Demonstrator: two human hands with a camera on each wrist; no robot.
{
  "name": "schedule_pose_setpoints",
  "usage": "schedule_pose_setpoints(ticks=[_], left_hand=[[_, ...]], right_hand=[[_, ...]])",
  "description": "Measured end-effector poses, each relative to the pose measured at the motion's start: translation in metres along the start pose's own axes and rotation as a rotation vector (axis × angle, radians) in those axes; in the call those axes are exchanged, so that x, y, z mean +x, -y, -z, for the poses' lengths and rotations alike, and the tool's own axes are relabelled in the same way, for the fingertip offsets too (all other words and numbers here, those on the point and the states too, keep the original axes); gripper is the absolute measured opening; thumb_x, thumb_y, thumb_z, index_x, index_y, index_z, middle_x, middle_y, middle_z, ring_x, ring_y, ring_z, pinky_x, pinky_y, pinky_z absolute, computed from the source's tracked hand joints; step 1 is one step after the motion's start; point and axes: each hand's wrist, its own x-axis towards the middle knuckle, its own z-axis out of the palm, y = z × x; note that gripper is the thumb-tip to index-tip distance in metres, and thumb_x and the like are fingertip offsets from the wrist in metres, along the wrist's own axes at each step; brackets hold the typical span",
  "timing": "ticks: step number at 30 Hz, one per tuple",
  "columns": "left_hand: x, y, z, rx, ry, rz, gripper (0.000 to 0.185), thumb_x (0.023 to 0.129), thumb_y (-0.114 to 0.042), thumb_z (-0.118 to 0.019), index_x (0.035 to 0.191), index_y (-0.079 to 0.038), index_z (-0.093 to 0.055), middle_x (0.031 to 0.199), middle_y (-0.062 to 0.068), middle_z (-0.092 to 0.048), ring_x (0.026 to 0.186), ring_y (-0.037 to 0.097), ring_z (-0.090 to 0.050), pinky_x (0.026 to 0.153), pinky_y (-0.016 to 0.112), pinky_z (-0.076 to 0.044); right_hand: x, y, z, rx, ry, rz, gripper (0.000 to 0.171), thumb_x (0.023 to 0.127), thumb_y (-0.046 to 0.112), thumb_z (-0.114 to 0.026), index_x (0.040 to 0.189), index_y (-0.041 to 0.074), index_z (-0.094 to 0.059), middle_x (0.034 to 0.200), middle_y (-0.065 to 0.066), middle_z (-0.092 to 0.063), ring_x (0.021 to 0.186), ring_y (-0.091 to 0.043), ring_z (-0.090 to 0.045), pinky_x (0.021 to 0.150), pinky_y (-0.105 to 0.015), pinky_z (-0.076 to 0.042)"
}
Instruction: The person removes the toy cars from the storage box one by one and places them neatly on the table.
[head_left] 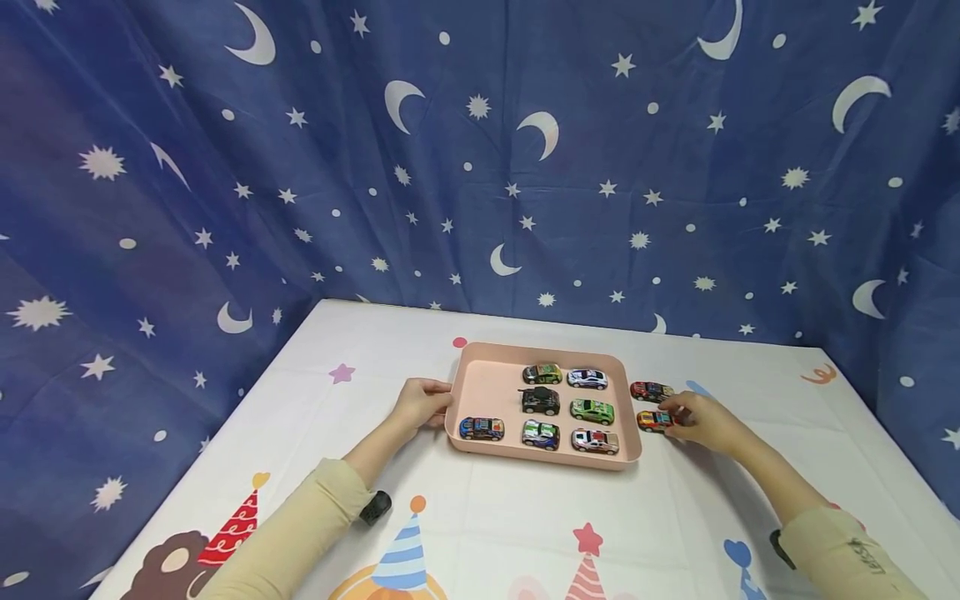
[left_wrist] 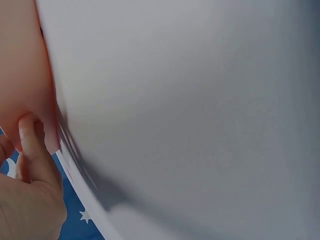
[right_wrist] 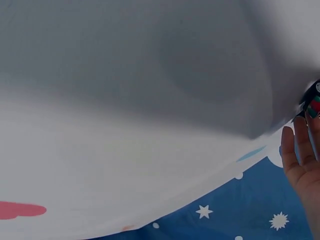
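A pink tray (head_left: 487, 387) lies on the white table and holds several toy cars, among them a black one (head_left: 540, 401) and a green one (head_left: 592, 411). My left hand (head_left: 435, 404) grips the tray's left rim; in the left wrist view its fingers (left_wrist: 27, 150) press against the pink tray wall (left_wrist: 20, 75). To the right of the tray, my right hand (head_left: 675, 417) pinches an orange toy car (head_left: 651, 421) that stands on the table. A red toy car (head_left: 649, 390) stands just behind it. The right wrist view shows only the edge of my right hand (right_wrist: 300, 160) and a bit of the car (right_wrist: 312, 102).
A white tablecloth (head_left: 525, 525) with party hats and stars covers the table. A blue curtain (head_left: 480, 167) with moons and stars hangs close behind and along both sides. A small black wrist camera (head_left: 375, 507) sits on my left sleeve.
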Motion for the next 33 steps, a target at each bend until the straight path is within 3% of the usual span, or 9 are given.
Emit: schedule_pose_setpoints(ticks=[11,19,33], left_hand=[[-0.001,0.001,-0.002,-0.011,-0.017,-0.003,0.028,0.083,0.001,-0.058,0.11,0.008,-0.064,0.1,0.025,-0.068,0.057,0.005,-0.06,0.051,0.018,-0.056],[-0.002,0.002,-0.002,-0.014,-0.021,-0.006,0.028,0.084,0.001,-0.058,0.11,0.008,-0.064,0.1,0.025,-0.068,0.056,0.006,-0.059,0.052,0.019,-0.057],[-0.002,0.002,-0.001,-0.036,-0.02,0.002,0.029,0.085,0.001,-0.058,0.113,0.009,-0.062,0.099,0.024,-0.067,0.055,0.005,-0.059,0.052,0.019,-0.057]], right_hand=[[0.0,0.008,0.008,-0.08,-0.041,-0.017,0.033,0.075,0.006,-0.074,0.106,-0.005,-0.065,0.099,-0.018,-0.067,0.087,-0.032,-0.062,0.076,-0.047,-0.056],[0.007,0.032,0.017,-0.034,-0.128,0.023,0.034,0.079,0.007,-0.072,0.11,-0.004,-0.064,0.105,-0.02,-0.067,0.093,-0.036,-0.062,0.078,-0.052,-0.054],[0.03,0.075,0.016,0.07,-0.13,0.116,0.029,0.083,-0.003,-0.063,0.111,-0.006,-0.062,0.107,-0.022,-0.065,0.096,-0.036,-0.061,0.083,-0.05,-0.055]])
